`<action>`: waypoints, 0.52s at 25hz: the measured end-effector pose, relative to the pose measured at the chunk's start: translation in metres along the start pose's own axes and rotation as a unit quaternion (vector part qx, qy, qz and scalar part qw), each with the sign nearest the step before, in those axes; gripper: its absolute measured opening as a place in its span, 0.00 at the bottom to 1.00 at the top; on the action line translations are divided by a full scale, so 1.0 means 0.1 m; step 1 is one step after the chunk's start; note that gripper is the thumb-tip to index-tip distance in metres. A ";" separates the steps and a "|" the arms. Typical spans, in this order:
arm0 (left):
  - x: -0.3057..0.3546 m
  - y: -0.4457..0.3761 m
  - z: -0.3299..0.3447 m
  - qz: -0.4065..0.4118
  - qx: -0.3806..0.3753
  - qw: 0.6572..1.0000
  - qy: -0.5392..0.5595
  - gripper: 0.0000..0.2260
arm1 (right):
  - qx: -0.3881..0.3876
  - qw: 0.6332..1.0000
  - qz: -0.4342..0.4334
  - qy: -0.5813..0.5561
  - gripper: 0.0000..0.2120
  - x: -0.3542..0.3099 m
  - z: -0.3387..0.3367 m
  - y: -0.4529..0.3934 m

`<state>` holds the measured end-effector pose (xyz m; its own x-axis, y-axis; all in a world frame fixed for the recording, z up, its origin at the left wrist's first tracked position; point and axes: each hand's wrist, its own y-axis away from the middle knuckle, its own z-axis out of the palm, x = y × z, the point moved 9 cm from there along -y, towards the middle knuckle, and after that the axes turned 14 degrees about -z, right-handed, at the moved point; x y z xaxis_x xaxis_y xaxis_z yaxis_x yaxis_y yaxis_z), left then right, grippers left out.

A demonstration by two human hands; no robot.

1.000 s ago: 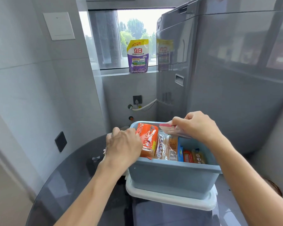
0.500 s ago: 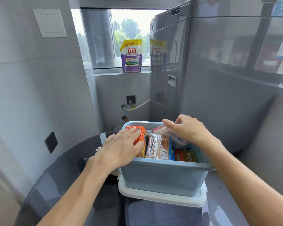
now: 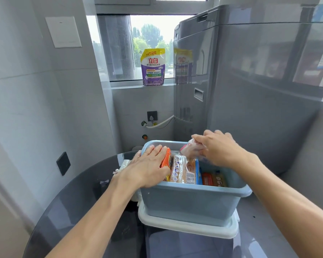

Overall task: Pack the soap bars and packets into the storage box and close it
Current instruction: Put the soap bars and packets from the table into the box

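Here, box: my pale blue storage box (image 3: 186, 200) stands open on the dark glass table (image 3: 67, 205); it sits inside a white lid (image 3: 186, 227) lying upturned beneath it
Contents: an orange packet (image 3: 167, 161) stands upright at the left end; next to it clear-wrapped packets (image 3: 183, 169) with printed labels stand on edge; a small orange-red bar (image 3: 207, 178) lies low at the right, partly hidden by the box wall
Left hand: my left hand (image 3: 147, 168) lies flat with straight fingers over the left rim and presses on the orange packet; it grips nothing
Right hand: my right hand (image 3: 218, 149) hangs over the far right of the box; its fingers are curled round a crinkled clear packet with a pink edge (image 3: 191, 148), held above the other packets
Table: smoky, glossy, round-edged; something white (image 3: 126, 163) lies by the box behind my left wrist, too hidden to name
Room: grey tiled walls; a tall grey appliance (image 3: 250, 90) stands just behind the box; on the window sill (image 3: 138, 85) stands a purple and yellow pouch (image 3: 153, 67); a white hose (image 3: 161, 123) runs from the wall to the appliance; a black wall plate (image 3: 63, 163) sits on the left wall
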<state>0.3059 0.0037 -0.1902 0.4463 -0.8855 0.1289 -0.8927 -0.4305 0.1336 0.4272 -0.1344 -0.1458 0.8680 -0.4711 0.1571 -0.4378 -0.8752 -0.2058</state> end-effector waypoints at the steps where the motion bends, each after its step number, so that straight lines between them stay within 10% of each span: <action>1: 0.01 0.01 0.00 -0.002 -0.003 1.000 -0.001 0.31 | -0.013 1.000 -0.007 0.007 0.16 0.00 -0.02 -0.05; 4: 0.03 0.05 0.00 -0.001 0.010 1.000 0.000 0.31 | -0.047 0.998 -0.010 0.033 0.06 -0.03 -0.04 -0.11; 13: -0.01 -0.01 0.02 0.006 0.048 0.998 0.029 0.31 | -0.059 0.997 -0.014 0.054 0.20 0.06 -0.12 -0.06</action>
<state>0.3059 0.0050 -0.1926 0.4356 -0.8804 0.1876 -0.8988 -0.4367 0.0376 0.4323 -0.1337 -0.1317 0.8524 -0.4507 0.2651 -0.4445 -0.8916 -0.0863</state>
